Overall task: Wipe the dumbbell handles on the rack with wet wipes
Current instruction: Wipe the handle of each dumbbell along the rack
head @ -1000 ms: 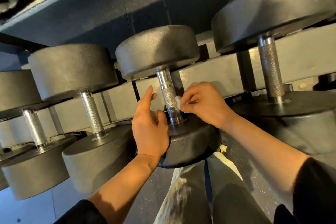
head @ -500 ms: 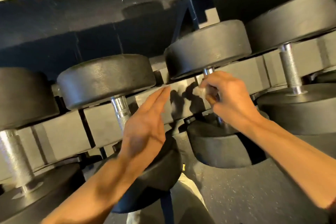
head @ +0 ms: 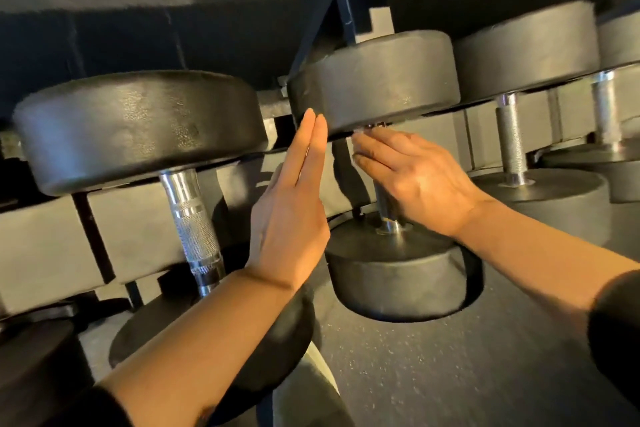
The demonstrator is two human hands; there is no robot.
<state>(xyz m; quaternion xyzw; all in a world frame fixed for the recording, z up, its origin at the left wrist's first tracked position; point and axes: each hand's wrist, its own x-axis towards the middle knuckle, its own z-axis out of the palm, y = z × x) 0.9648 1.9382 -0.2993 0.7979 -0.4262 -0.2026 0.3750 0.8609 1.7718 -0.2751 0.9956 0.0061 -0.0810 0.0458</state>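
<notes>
At the center of the frame, the right hand (head: 412,180) is wrapped around the upper part of the middle dumbbell's handle (head: 388,215), just under its far black head (head: 377,80); the wet wipe cannot be made out under the fingers. Just left of it, the left hand (head: 291,211) stands edge-on with straight fingers pressed together (holding nothing), its tips at the rim of that head. Toward the left and right of the frame, 2 more knurled handles (head: 192,222) (head: 512,146) sit bare on the rack (head: 41,246).

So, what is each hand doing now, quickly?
Left hand: open, fingers straight, holding nothing.
Right hand: curled round the dumbbell handle; wipe not visible.
</notes>
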